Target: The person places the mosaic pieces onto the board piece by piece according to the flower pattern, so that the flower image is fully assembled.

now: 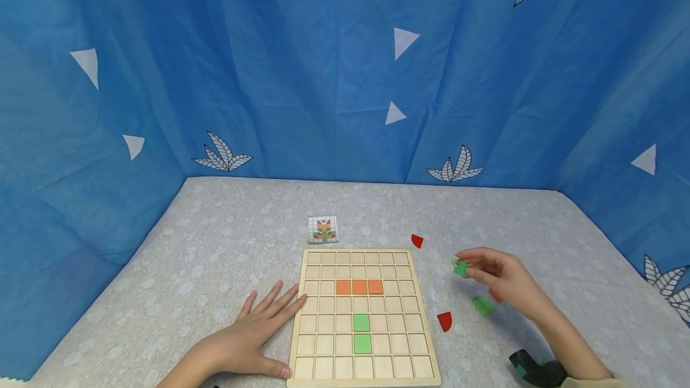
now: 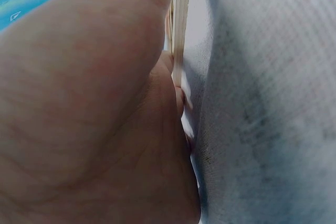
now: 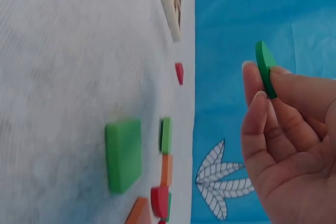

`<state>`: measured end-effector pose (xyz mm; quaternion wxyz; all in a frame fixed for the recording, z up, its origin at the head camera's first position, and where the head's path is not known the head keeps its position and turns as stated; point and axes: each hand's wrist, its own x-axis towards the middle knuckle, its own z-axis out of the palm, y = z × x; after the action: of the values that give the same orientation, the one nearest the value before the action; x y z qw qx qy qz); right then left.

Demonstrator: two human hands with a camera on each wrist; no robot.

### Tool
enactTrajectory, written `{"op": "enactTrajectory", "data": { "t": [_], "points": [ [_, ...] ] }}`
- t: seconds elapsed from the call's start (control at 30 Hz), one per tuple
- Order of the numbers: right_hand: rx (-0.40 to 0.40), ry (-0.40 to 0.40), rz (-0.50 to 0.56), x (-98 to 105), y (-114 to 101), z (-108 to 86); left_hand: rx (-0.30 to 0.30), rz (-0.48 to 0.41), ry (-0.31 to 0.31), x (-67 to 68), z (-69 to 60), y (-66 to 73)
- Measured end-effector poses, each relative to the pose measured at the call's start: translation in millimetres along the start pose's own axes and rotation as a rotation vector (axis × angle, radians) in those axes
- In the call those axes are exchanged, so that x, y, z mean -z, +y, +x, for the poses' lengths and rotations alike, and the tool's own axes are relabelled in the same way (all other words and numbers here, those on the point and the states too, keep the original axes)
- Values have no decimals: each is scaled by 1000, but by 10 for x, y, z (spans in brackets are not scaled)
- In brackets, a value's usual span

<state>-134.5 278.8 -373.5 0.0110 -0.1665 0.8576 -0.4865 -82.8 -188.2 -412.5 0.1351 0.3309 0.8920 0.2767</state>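
Observation:
My right hand (image 1: 509,280) is raised over the table right of the board. It pinches a thin green tile (image 3: 267,66) with a curved edge between thumb and fingers. My left hand (image 1: 245,340) lies with fingers spread, its fingertips and thumb touching the left rim of the wooden grid board (image 1: 363,383). In the left wrist view its palm (image 2: 121,140) covers much of the picture. Three orange square tiles (image 1: 359,287) sit in one row of the board. Lower down are two green square tiles, one (image 1: 362,323) directly above the other (image 1: 363,344).
A small pattern card (image 1: 323,230) lies behind the board. Two red curved tiles (image 1: 417,241) (image 1: 445,321) lie right of it. A green tile (image 1: 483,305) and an orange tile (image 1: 496,296) are below my right hand. Blue cloth (image 1: 334,76) hangs around the table.

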Motion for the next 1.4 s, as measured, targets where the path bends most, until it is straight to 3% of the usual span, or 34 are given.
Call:
{"op": "enactTrajectory", "data": {
  "t": [0.7,0.9,1.4],
  "points": [
    [25,46,118,-376,-161,178,-10,-8,0,-9,-3,-14],
    [-39,26,191,-503,-236,211,11,-5,-9,-17,8,-36],
    [-93,-13,215,-701,-310,255,-4,-1,-4,-4,3,-13]
  ]
}}
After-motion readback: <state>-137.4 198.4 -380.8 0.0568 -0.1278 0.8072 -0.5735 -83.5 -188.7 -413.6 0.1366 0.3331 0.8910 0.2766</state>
